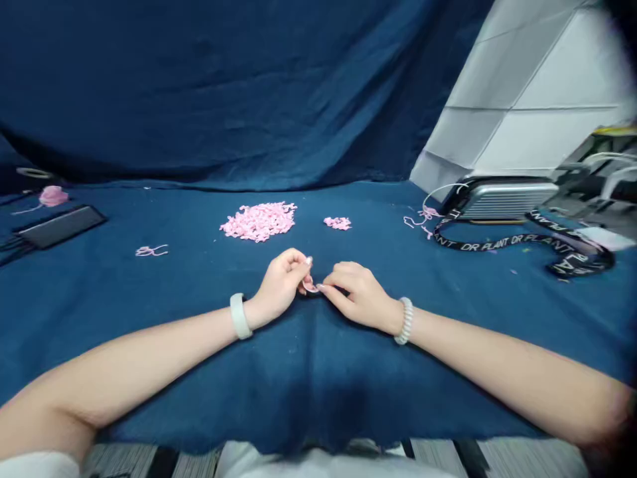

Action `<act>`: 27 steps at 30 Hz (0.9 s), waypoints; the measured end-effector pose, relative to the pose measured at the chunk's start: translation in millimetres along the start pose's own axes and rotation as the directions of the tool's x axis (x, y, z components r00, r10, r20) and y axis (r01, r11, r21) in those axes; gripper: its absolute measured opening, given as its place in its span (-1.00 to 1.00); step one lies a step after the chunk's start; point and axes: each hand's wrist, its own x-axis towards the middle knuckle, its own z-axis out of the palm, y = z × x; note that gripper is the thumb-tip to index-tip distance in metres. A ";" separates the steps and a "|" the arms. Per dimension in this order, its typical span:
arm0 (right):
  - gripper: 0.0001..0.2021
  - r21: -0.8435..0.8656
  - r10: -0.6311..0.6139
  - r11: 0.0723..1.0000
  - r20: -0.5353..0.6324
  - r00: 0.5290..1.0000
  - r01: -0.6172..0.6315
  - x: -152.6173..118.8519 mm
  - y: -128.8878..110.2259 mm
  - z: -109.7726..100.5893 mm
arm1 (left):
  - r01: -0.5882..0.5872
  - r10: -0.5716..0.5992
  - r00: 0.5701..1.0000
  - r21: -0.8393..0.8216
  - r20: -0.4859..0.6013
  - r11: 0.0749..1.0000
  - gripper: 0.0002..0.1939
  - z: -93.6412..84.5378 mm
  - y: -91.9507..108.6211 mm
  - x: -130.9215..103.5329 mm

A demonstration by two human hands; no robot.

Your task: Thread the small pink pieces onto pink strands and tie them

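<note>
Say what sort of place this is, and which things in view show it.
Probably a handcraft workspace: a blue-draped work surface, a heap of pink yarn pieces and, at left, a pink yarn ball.

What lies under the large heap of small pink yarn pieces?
Dark blue cloth shows around the large heap of small pink yarn pieces; whatever is directly beneath is covered, so I cannot tell.

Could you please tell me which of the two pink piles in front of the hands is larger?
The left pile, beyond the left hand, is larger: it spreads far wider than the small pile to its right.
</note>
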 end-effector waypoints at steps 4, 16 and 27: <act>-0.44 0.082 0.017 0.997 -0.057 0.998 -0.013 1.9 -6.6 -2.8 | -0.045 0.040 0.997 0.076 0.062 0.996 -0.70 0.6 5.2 -5.5; -0.30 0.369 0.407 0.862 -0.093 0.909 -0.348 12.9 -2.6 -9.4 | -0.178 0.168 0.983 0.187 0.069 0.966 -0.76 2.4 7.2 -9.0; -0.38 0.653 0.535 0.677 -0.119 0.837 -0.340 22.8 10.2 -8.6 | -0.173 0.163 0.985 0.215 0.064 0.961 -0.75 0.0 5.8 -9.3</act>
